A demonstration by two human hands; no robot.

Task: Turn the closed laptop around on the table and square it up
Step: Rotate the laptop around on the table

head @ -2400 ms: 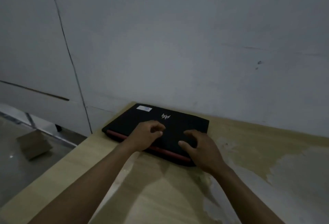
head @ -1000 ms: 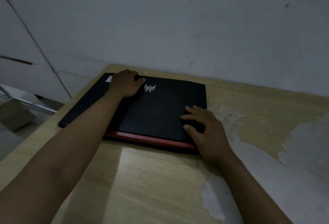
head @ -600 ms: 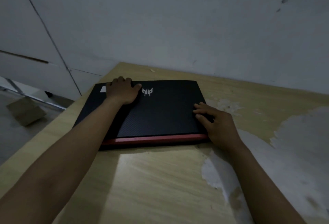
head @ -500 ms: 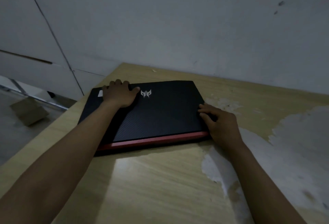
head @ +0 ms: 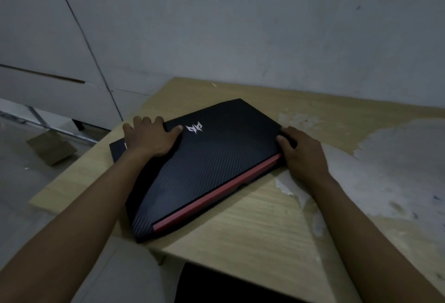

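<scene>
On my feed the laptop (head: 212,168) is black, its lid carrying a fine ribbed, carbon-weave pattern, with a white angular logo (head: 194,127) near the far edge and a red strip (head: 216,192) running along the near side. The table (head: 240,237) under it is pale yellowish wood grain, broken on the right by a large whitish-grey patch (head: 395,172) where the surface looks worn off. The wall (head: 240,26) behind reads as flat grey-white with a few dark specks.
</scene>
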